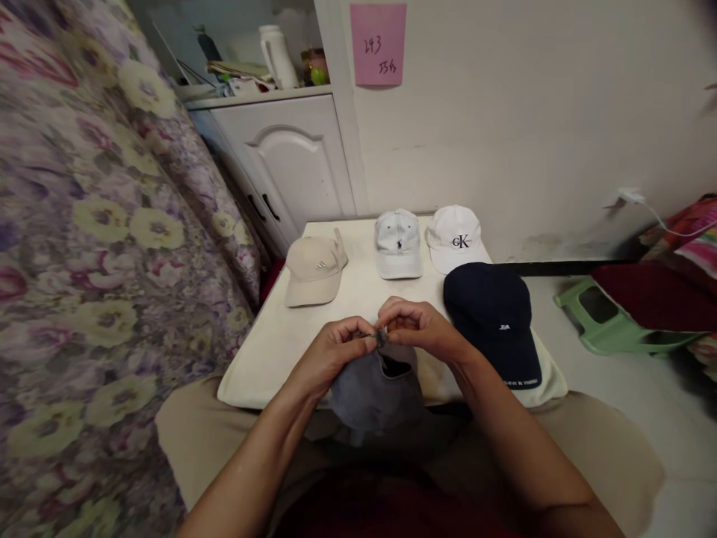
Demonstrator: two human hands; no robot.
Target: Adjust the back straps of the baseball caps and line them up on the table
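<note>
A grey baseball cap hangs over the near edge of the table, its back opening turned up toward me. My left hand pinches one end of the cap's back strap between thumb and fingers. Just beside it, my right hand grips the strap near its small buckle. Both hands are closed, with fingertips almost meeting. The strap's exact fastening is partly hidden by the fingers. Right of my right hand lies a navy cap with small white lettering on its brim.
On the cream-covered table stand a beige cap, a pale grey cap and a white cap. A flowered curtain hangs at left. Behind are a white cabinet and a wall; a green stool is at right.
</note>
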